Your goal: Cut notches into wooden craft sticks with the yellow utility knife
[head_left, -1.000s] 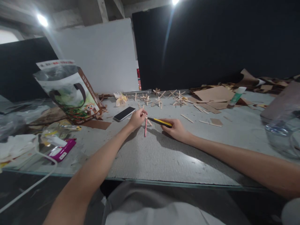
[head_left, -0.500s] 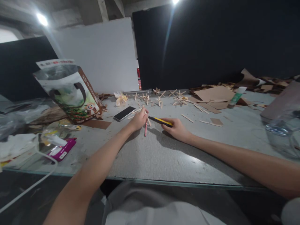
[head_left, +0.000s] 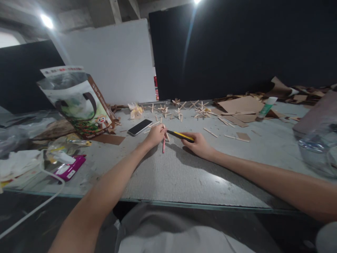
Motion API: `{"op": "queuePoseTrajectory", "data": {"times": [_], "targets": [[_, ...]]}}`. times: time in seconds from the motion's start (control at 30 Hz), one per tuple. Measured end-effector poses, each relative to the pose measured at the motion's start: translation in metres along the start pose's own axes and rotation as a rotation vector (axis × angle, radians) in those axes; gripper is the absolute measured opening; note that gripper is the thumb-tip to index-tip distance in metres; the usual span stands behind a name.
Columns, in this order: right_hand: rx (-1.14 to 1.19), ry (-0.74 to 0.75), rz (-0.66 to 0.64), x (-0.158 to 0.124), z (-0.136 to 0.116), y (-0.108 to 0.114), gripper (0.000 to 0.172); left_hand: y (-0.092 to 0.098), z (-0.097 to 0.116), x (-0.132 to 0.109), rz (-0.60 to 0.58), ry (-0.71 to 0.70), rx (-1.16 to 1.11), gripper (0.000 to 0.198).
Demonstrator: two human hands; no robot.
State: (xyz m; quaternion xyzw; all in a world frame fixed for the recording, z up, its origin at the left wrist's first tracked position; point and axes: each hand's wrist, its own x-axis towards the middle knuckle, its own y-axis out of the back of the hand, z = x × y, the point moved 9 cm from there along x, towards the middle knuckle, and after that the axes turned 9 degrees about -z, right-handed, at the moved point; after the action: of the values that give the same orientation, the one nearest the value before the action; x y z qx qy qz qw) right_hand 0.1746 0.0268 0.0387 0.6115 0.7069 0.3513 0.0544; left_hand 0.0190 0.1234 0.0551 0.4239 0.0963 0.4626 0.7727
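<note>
My left hand [head_left: 156, 135] is closed around a thin wooden stick [head_left: 167, 136], which shows only in part past the fingers. In my right hand [head_left: 199, 144] I grip a yellow and black utility knife [head_left: 183, 136], its tip pointing left and touching or nearly touching the stick at my left fingertips. Just below the left fingers lies a slim pink pen-like thing [head_left: 163, 146] on the grey tabletop [head_left: 163, 179]. A phone [head_left: 140, 127] rests to the left of that hand.
Star-shaped stick pieces [head_left: 202, 111] and loose sticks [head_left: 210, 132] lie behind my hands. Cardboard sheets [head_left: 240, 106] and a glue stick [head_left: 267, 108] are at right, near a clear container [head_left: 317, 153]. A printed bag [head_left: 79, 105] and a purple glue-gun-like device [head_left: 71, 168] stand left.
My left fingers have curled down slightly and the hand has turned a little at the stick. My right hand and the utility knife look almost the same.
</note>
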Motion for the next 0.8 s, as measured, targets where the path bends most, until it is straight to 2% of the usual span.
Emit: {"op": "queuePoseTrajectory", "data": {"times": [0.33, 0.8], "targets": [[0.003, 0.006, -0.003, 0.0003, 0.0002, 0.0009, 0.039, -0.0058, 0.0049, -0.0013, -0.02, -0.027, -0.016, 0.033], [-0.013, 0.013, 0.018, -0.0012, -0.0007, 0.0042, 0.038, -0.0081, 0.008, -0.0062, -0.016, -0.047, -0.075, 0.019]]}}
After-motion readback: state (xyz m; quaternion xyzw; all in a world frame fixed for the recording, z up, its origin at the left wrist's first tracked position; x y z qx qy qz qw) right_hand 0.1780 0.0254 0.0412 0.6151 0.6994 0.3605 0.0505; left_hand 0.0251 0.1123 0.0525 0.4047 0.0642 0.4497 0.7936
